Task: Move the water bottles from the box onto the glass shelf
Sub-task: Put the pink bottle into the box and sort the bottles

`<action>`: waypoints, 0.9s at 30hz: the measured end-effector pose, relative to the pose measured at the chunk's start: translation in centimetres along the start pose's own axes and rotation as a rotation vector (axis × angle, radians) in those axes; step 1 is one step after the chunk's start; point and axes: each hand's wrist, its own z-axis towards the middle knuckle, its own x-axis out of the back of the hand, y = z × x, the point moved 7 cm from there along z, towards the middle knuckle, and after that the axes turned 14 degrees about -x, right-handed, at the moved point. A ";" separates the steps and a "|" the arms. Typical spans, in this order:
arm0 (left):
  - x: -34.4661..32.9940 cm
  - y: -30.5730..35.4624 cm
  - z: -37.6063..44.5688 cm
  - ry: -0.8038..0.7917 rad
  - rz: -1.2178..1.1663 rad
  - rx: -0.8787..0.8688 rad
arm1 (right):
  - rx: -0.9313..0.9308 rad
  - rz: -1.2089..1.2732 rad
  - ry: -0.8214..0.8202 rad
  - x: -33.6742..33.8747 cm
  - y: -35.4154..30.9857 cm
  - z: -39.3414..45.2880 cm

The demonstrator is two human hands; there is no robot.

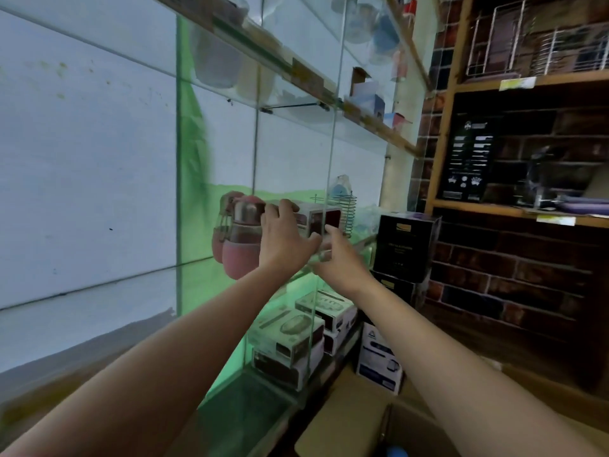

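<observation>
We cannot tell whether the left hand (283, 235) grips the boxed item (311, 219) on the glass shelf (359, 240); its palm is hidden from us. The open cardboard box (372, 420) is cut off by the bottom edge, its contents unreadable.
</observation>
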 end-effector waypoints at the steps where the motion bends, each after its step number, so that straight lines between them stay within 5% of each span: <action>1: -1.0 0.6 -0.5 -0.019 -0.047 -0.004 | -0.013 -0.007 0.022 0.9 0.8 -0.3; 16: -23.0 6.3 -16.9 -0.333 -0.377 0.188 | -0.436 0.065 0.275 7.0 25.9 -8.2; 27: -34.0 9.6 -27.9 -0.588 -0.468 0.207 | -0.657 -0.177 0.191 9.7 41.1 -13.0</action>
